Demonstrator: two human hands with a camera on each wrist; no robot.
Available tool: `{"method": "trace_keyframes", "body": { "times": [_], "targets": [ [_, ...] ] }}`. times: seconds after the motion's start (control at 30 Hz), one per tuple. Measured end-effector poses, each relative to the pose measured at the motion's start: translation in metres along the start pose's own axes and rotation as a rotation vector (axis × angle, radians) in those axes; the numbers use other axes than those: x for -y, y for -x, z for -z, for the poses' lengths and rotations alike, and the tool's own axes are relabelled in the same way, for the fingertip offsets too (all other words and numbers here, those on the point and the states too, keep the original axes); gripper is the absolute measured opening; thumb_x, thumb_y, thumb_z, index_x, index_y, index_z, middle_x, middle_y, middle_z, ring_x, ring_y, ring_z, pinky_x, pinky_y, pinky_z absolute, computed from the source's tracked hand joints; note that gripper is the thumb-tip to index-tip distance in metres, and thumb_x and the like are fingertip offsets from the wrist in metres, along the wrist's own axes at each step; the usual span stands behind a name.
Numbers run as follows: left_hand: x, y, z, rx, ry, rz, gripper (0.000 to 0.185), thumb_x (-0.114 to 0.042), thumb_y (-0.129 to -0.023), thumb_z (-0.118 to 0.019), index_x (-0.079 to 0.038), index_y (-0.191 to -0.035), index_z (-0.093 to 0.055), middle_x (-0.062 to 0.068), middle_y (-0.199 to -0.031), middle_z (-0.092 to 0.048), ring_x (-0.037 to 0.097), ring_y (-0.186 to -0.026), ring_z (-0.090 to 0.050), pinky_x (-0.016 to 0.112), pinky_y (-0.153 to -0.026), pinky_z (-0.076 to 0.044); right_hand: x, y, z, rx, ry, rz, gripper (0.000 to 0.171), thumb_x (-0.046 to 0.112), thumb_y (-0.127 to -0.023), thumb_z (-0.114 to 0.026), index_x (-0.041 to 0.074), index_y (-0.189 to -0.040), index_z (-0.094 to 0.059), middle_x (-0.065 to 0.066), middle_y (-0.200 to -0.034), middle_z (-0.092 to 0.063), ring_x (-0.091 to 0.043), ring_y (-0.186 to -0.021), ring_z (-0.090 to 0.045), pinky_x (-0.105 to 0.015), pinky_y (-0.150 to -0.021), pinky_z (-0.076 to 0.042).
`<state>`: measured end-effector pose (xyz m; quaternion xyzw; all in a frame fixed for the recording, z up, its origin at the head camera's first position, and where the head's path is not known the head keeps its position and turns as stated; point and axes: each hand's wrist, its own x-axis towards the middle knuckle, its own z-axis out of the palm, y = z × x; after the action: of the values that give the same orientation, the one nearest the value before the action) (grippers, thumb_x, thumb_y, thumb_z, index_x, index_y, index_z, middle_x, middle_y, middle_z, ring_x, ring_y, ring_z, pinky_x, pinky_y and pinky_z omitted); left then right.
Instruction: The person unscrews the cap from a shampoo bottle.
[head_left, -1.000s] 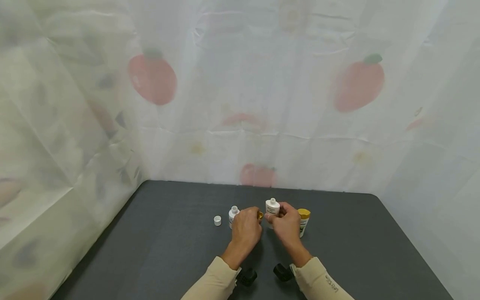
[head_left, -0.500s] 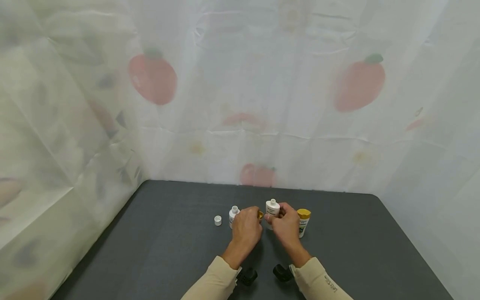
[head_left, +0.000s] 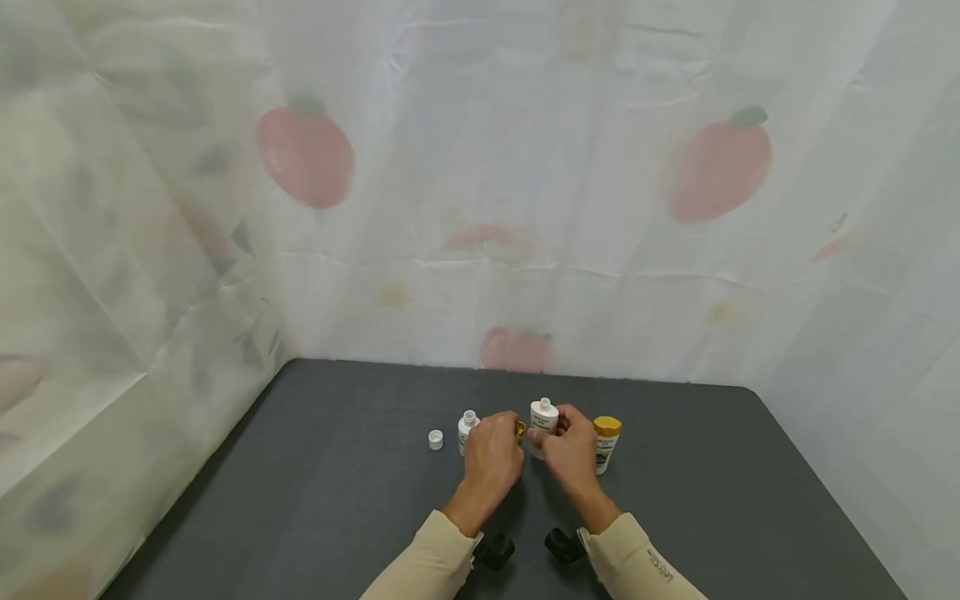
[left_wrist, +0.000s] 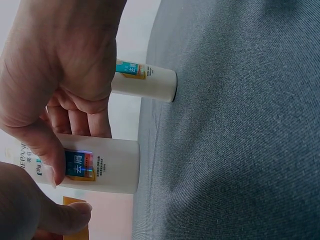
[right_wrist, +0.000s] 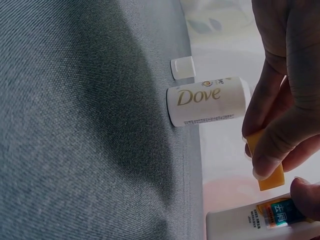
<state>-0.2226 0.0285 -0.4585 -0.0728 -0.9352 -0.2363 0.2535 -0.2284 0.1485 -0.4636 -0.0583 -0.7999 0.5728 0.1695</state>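
My left hand [head_left: 491, 458] pinches an orange-yellow cap [right_wrist: 272, 177] between thumb and fingers. Held upright in my right hand [head_left: 576, 450] is a white shampoo bottle [head_left: 543, 417] with an exposed narrow neck; its label shows blue and orange in the left wrist view. The cap is just left of this bottle, apart from it. Behind my left hand stands a white Dove bottle [right_wrist: 205, 102], uncapped and partly hidden. A small white cap [head_left: 436, 440] lies to its left. To the right of my right hand, a similar white bottle [head_left: 606, 450] wears a yellow cap.
Everything stands on a dark grey cloth-covered table [head_left: 337, 500]. A pale curtain [head_left: 480, 167] printed with red fruit hangs behind the table and along its left side. Black wrist devices [head_left: 495, 552] sit under both cuffs.
Both hands keep their hold on the cap and the bottle. The bottle in my right hand shifts very slightly left; otherwise almost nothing moves.
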Motion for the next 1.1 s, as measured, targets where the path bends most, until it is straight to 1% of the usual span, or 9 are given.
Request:
{"method": "trace_keyframes", "body": {
  "times": [0.27,0.5,0.77,0.9,1.1],
  "targets": [
    [0.0004,-0.0007,-0.0019,0.001,-0.019,-0.007,0.012,-0.004,-0.078,-0.085,-0.011,-0.081,-0.076,0.003,-0.076,-0.074,0.023,-0.069,-0.072,0.038,-0.060,-0.057,-0.0019,0.0005,-0.0015,0.002,0.010,0.001,0.030,-0.004,-0.077,-0.085,-0.004,-0.104,-0.071,-0.026,-0.108,-0.076,-0.033,-0.095,-0.075,-0.044,-0.078,-0.065],
    [0.0010,0.0001,-0.0032,-0.003,-0.017,-0.015,0.013,-0.003,-0.077,-0.084,-0.011,-0.081,-0.075,0.003,-0.076,-0.074,0.023,-0.069,-0.072,0.039,-0.060,-0.057,-0.0032,0.0014,-0.0014,0.004,0.006,0.004,0.029,-0.003,-0.076,-0.085,-0.003,-0.101,-0.071,-0.024,-0.104,-0.077,-0.030,-0.090,-0.074,-0.039,-0.072,-0.063],
    [-0.0001,0.0013,-0.0039,0.011,-0.018,0.004,0.013,-0.002,-0.078,-0.084,-0.011,-0.082,-0.075,0.003,-0.077,-0.074,0.024,-0.070,-0.072,0.039,-0.059,-0.058,-0.0055,0.0015,-0.0012,0.011,0.010,0.011,0.030,-0.004,-0.075,-0.085,-0.004,-0.102,-0.071,-0.024,-0.104,-0.077,-0.029,-0.090,-0.074,-0.039,-0.073,-0.064],
    [-0.0003,0.0019,-0.0048,0.017,-0.024,0.008,0.013,-0.003,-0.078,-0.084,-0.011,-0.082,-0.075,0.003,-0.078,-0.074,0.024,-0.070,-0.072,0.039,-0.059,-0.058,-0.0073,0.0010,-0.0028,-0.003,0.013,0.003,0.030,-0.005,-0.075,-0.085,-0.004,-0.101,-0.071,-0.024,-0.104,-0.077,-0.030,-0.091,-0.074,-0.042,-0.076,-0.063],
    [-0.0001,0.0020,-0.0065,0.007,-0.033,-0.006,0.013,-0.003,-0.077,-0.084,-0.011,-0.080,-0.075,0.002,-0.076,-0.073,0.023,-0.069,-0.072,0.039,-0.059,-0.057,-0.0080,0.0011,-0.0033,-0.013,0.022,0.007,0.030,-0.006,-0.075,-0.085,-0.004,-0.102,-0.072,-0.024,-0.105,-0.077,-0.031,-0.093,-0.073,-0.046,-0.080,-0.063]
  ]
}}
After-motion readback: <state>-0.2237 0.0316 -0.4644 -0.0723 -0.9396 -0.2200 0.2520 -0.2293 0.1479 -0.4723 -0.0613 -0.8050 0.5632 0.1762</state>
